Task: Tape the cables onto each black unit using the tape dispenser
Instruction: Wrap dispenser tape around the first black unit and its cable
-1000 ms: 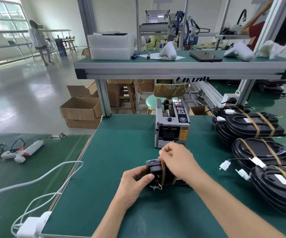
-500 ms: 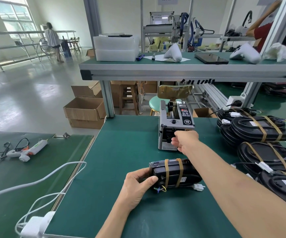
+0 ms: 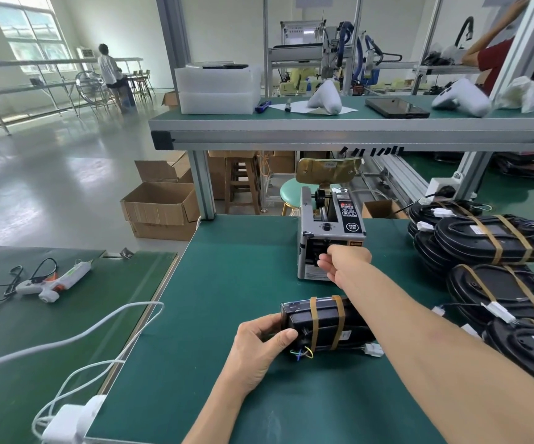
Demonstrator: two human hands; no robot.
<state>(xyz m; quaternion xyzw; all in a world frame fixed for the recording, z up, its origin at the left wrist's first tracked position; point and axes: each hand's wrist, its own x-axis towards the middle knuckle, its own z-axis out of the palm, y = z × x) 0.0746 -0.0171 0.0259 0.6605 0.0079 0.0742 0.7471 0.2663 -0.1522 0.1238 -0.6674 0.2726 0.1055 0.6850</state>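
A black unit (image 3: 325, 325) lies on the green mat in front of me, with two brown tape strips across it and coloured wire ends and a white connector showing at its near side. My left hand (image 3: 259, 347) grips its left end, thumb on the front. My right hand (image 3: 344, 264) reaches to the front outlet of the grey tape dispenser (image 3: 331, 233), fingers curled at the slot. Whether they pinch a piece of tape is hidden by the hand.
Several taped black units (image 3: 493, 238) are stacked at the right of the mat. A white cable and plug (image 3: 73, 418) lie at the left edge. A glue gun (image 3: 55, 280) rests on the neighbouring table. An aluminium shelf (image 3: 339, 136) crosses above the dispenser.
My right hand left the unit and moved forward to the dispenser's outlet. The left hand keeps its grip on the unit.
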